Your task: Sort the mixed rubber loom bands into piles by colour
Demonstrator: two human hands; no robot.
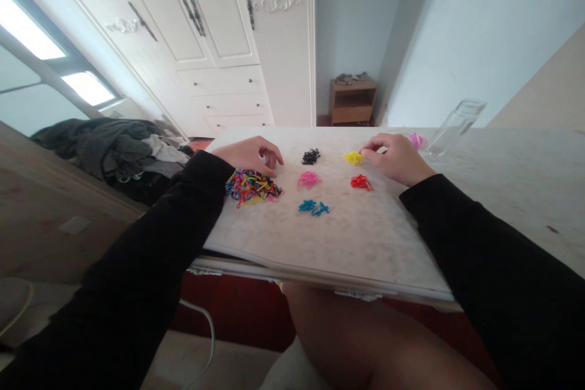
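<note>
A mixed heap of coloured rubber bands (249, 186) lies on the white table top (347, 237) at the left. My left hand (250, 155) rests just behind that heap, fingers curled toward it. Small sorted piles lie to the right: black (311, 156), pink (308, 180), blue (314, 207), red (361, 182) and yellow (353, 158). My right hand (393, 157) sits beside the yellow pile, fingertips pinched together at its edge. Whether a band is between the fingers I cannot make out.
A clear glass jar (452, 128) lies tilted on the table behind my right hand, with a pink thing (415, 139) beside it. Clothes (119, 149) are heaped at the left. A white wardrobe (219, 36) and a small wooden nightstand (353, 100) stand behind.
</note>
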